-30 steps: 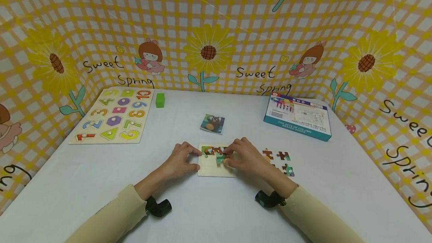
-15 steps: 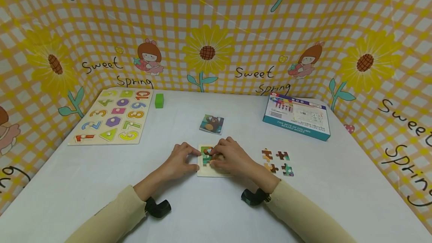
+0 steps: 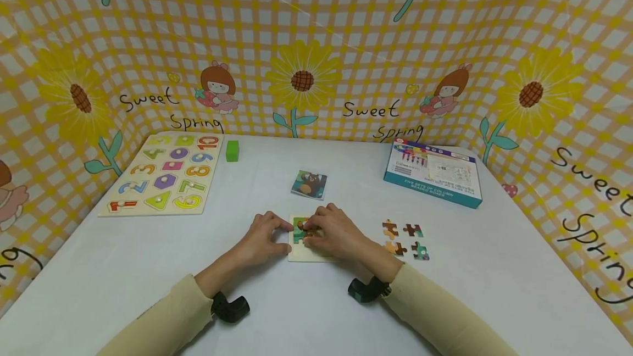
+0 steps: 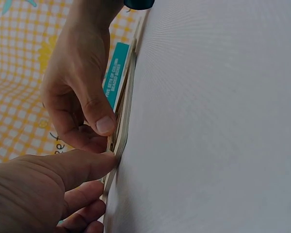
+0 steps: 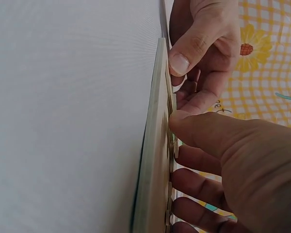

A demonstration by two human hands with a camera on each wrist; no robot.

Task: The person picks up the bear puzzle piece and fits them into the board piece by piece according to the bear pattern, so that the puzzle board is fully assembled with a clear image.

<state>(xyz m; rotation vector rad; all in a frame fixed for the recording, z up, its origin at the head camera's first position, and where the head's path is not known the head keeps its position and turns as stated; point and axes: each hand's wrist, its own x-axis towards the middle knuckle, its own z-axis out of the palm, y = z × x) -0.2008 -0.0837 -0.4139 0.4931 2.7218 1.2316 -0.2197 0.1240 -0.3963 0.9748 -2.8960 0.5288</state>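
In the head view, my left hand rests its thumb and forefinger against the left edge of the wooden puzzle board. My right hand reaches over this board and pinches a puzzle piece between thumb and fingers, low over the left part. The hand hides most of that piece in the head view. Green and brown bear picture pieces lie in the board's upper part. Several loose puzzle pieces lie on the table just right of my right hand.
A bear picture card lies beyond the board. At the back left are a number-and-shape board and a green block. A teal-edged box stands at the back right. Patterned cloth rises behind the white table.
My right hand has moved left across the board with the puzzle piece, then lowered slightly at the left side. My left hand has stayed at the board's edge.
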